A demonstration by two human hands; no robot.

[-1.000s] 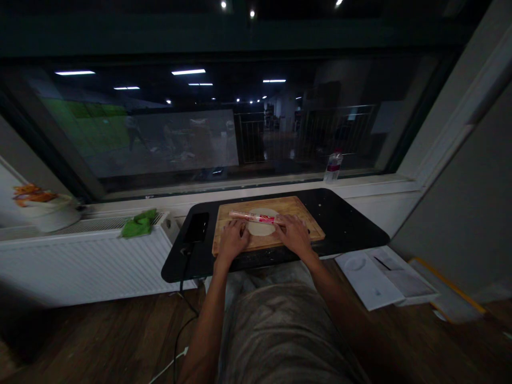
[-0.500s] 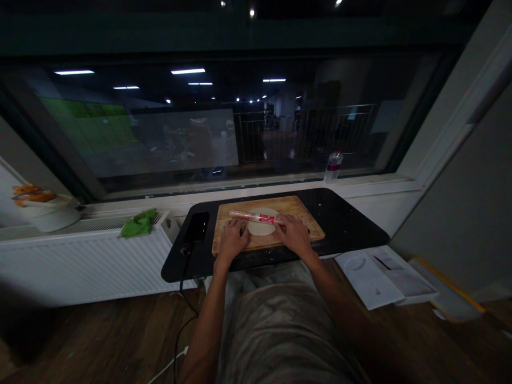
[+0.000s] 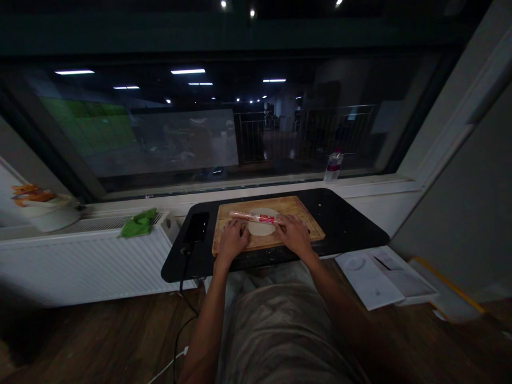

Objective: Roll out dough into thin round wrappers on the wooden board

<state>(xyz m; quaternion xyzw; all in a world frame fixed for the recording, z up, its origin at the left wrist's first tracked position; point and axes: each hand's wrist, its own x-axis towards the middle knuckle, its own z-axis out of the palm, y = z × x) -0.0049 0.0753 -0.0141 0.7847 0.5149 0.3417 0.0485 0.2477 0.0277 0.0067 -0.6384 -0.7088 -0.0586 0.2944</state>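
A rolling pin (image 3: 262, 218) with a red and white label, seemingly in clear wrap, lies across a flat round of pale dough (image 3: 261, 229). Both are on a wooden cutting board (image 3: 276, 202). My left hand (image 3: 232, 238) is closed at the pin's left end, fingers curled against its near side and thumb by the dough's edge. Over the right end, my right hand (image 3: 295, 233) is closed and hides that end. Its thumb points inward above the dough.
The board rests on a small black table (image 3: 344, 221). A phone (image 3: 197, 227) with a cable lies left of the board. Beyond are a green cloth (image 3: 138, 223) on the radiator (image 3: 92, 266) and a bottle (image 3: 333, 166) on the windowsill. A white box (image 3: 384, 277) sits low at right.
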